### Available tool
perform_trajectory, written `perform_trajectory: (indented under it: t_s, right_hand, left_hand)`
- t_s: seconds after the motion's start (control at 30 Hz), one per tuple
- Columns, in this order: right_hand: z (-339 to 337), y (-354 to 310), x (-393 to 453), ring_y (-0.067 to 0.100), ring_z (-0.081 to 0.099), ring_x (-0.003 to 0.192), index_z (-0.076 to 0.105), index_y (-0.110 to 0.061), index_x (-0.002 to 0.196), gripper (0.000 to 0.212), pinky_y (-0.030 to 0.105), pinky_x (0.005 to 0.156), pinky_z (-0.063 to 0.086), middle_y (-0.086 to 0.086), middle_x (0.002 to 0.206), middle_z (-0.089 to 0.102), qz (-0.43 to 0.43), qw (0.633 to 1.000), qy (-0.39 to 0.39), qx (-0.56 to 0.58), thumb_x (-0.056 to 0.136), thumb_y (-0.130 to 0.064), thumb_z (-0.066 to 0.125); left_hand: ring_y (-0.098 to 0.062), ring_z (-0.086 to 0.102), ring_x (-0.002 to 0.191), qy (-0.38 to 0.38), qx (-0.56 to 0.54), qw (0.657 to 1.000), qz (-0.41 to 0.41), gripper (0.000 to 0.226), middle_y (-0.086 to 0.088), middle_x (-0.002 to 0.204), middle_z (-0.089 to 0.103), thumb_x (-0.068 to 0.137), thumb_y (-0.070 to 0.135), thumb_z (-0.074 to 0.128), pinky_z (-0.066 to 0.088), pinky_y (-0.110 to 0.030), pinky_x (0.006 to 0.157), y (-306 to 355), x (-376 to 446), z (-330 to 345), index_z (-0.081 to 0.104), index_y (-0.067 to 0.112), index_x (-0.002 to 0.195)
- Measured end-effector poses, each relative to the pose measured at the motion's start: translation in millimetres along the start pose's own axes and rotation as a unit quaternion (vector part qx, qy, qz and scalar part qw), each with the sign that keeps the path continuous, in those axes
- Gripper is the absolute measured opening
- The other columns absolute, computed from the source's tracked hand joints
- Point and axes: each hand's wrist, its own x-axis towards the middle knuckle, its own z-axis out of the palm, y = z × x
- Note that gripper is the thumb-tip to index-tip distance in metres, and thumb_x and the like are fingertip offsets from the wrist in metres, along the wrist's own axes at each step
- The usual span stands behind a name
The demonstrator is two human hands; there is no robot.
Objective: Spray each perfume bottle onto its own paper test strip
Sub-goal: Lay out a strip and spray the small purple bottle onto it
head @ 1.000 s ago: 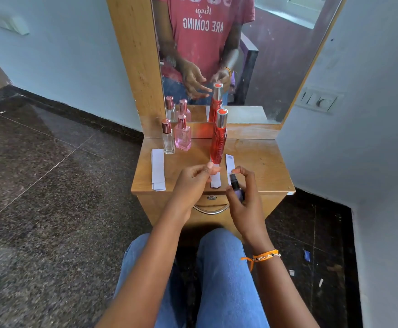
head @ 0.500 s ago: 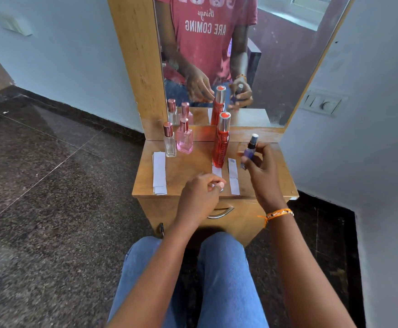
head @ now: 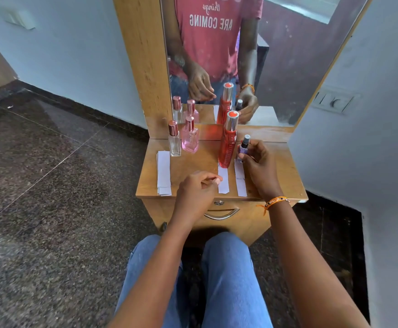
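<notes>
My right hand point(head: 258, 168) grips a small purple spray bottle point(head: 243, 147) upright at the far end of a white paper strip point(head: 240, 179). Just left of it stands a tall red bottle point(head: 227, 140) at the head of another strip point(head: 223, 182). My left hand point(head: 196, 192) hovers at the table's front edge with fingers curled, its fingertips at the near end of that strip; no object shows in it. A clear bottle point(head: 174, 139) and a pink bottle point(head: 190, 139) stand at the back left. A stack of spare strips point(head: 163, 172) lies at the left.
The small wooden dressing table point(head: 193, 162) has a mirror point(head: 252, 55) behind it that reflects the bottles and my hands. A drawer handle point(head: 221, 215) sits below the front edge. A wall with a switch plate point(head: 332, 101) is close on the right. My knees are under the table.
My right hand carried the purple bottle from near the front edge up to the back, then lowered it beside the red bottle. My left hand drew back from the strip toward the front edge.
</notes>
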Motion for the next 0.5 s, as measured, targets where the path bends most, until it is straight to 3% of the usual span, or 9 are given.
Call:
perform_trajectory:
  t_s: [0.2,0.27,0.37,0.43,0.5]
  right_hand:
    - [0,3,-2,0.01,0.064,0.1,0.057,-0.016,0.108,0.033,0.023,0.088,0.049,-0.003,0.104,0.067,0.007,1.0,0.01,-0.004,0.082,0.005,0.063]
    - [1,-3,-10,0.01,0.063,0.1,0.058,-0.016,0.109,0.033,0.02,0.086,0.05,-0.002,0.106,0.066,0.005,0.998,0.066,-0.02,0.082,0.0,0.066]
    - [10,-21,-36,0.004,0.059,0.08,0.059,-0.018,0.098,0.021,0.016,0.071,0.047,-0.009,0.088,0.062,-0.047,0.982,0.169,-0.072,0.083,-0.006,0.067]
    - [24,-32,-53,0.005,0.057,0.072,0.061,-0.018,0.092,0.014,0.017,0.065,0.044,-0.009,0.081,0.061,-0.097,0.982,0.14,-0.079,0.086,-0.006,0.065]
    - [44,-37,-61,0.005,0.056,0.069,0.065,-0.016,0.089,0.01,0.018,0.062,0.043,-0.006,0.081,0.063,-0.12,0.988,0.042,-0.088,0.086,-0.006,0.063]
  left_hand:
    - [0.006,0.052,0.078,0.001,-0.009,1.0,-0.004,0.017,0.01,0.1,0.067,0.089,0.023,0.059,0.04,-0.011,0.07,-1,-1,-2,0.072,0.021,0.1]
    - [0.001,0.055,0.082,0.006,-0.014,1.0,-0.004,0.016,0.01,0.1,0.067,0.089,0.023,0.059,0.043,-0.015,0.073,-2,-2,-5,0.072,0.021,0.098]
    - [-0.005,0.058,0.085,0.047,-0.002,0.999,0.006,0.014,0.01,0.098,0.066,0.088,0.019,0.059,0.045,-0.02,0.076,-8,-2,-11,0.071,0.023,0.092]
    - [-0.009,0.058,0.084,0.114,0.027,0.993,0.017,0.013,0.01,0.094,0.065,0.086,0.014,0.06,0.047,-0.026,0.077,-18,-2,-18,0.068,0.024,0.088]
    - [-0.019,0.057,0.09,0.199,0.073,0.977,0.011,0.016,0.009,0.095,0.065,0.081,0.012,0.062,0.043,-0.032,0.081,-30,-2,-26,0.064,0.025,0.09]
